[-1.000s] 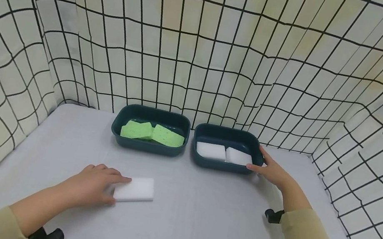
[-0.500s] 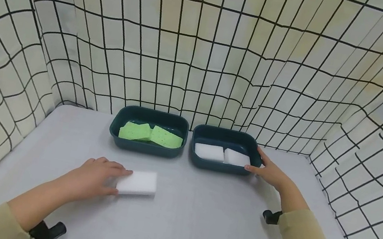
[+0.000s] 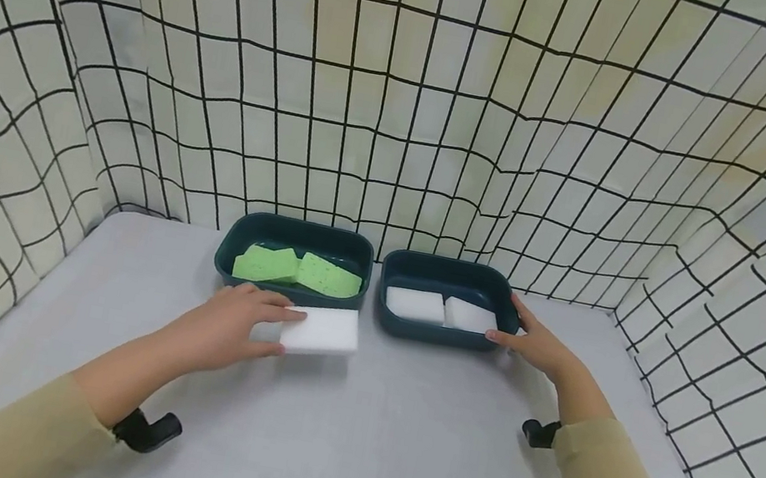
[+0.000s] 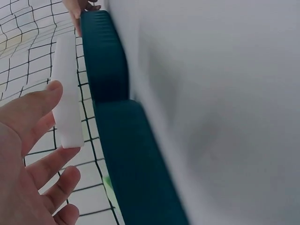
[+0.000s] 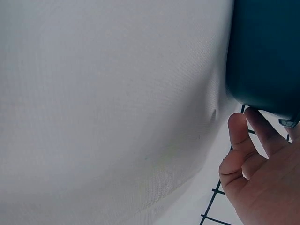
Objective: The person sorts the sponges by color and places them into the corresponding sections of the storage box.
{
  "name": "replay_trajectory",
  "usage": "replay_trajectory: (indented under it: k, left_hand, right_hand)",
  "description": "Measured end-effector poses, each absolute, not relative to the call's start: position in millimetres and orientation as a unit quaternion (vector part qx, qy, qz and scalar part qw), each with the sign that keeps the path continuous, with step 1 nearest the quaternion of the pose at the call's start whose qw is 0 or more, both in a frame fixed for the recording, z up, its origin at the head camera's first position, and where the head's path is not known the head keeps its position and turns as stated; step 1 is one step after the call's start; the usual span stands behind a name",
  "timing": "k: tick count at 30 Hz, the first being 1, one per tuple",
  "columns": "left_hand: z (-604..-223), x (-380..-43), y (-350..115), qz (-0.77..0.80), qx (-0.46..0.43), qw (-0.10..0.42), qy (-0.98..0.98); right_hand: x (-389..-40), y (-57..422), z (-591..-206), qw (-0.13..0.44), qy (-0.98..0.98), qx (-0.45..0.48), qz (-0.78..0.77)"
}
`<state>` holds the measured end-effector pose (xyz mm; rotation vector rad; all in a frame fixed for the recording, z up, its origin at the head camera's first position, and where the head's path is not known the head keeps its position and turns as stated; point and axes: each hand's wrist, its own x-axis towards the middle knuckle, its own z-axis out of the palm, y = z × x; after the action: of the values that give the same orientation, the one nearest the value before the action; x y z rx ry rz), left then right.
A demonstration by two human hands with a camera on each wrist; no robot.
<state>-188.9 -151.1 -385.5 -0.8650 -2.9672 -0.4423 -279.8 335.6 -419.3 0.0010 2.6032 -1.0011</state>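
My left hand (image 3: pixel 226 331) pinches a white sponge block (image 3: pixel 320 331) between thumb and fingers, holding it above the table just in front of the left dark green bin (image 3: pixel 290 293). In the left wrist view the white sponge (image 4: pixel 67 93) appears edge-on, apart from the bins. Two green sponges (image 3: pixel 267 264) lie in the left bin. The right dark green bin (image 3: pixel 439 335) contains two white sponges (image 3: pixel 414 304). My right hand (image 3: pixel 538 345) grips the right bin's near right corner, thumb at the front and a finger along the side.
Both bins stand side by side at the back of the white-covered table (image 3: pixel 381 433). Black wire mesh (image 3: pixel 383 104) with white fabric behind it rises at the back and both sides.
My left hand has lifted the white sponge off the table and carried it forward and right, towards the left bin. The right hand has stayed at the right bin.
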Motion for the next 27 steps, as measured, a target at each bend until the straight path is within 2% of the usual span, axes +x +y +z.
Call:
replay_trajectory:
  k: [9, 27]
  left_hand:
    - [-371.7, -225.7, -102.8, -0.177, -0.272, 0.014, -0.946]
    - [-380.5, -298.3, -8.4, -0.186, -0.254, -0.04, -0.948]
  right_hand:
    - [-278.9, 334.0, -418.1, 0.174, 0.919, 0.005, -0.354]
    - [-287.7, 341.3, -427.2, 0.169, 0.913, 0.018, -0.372]
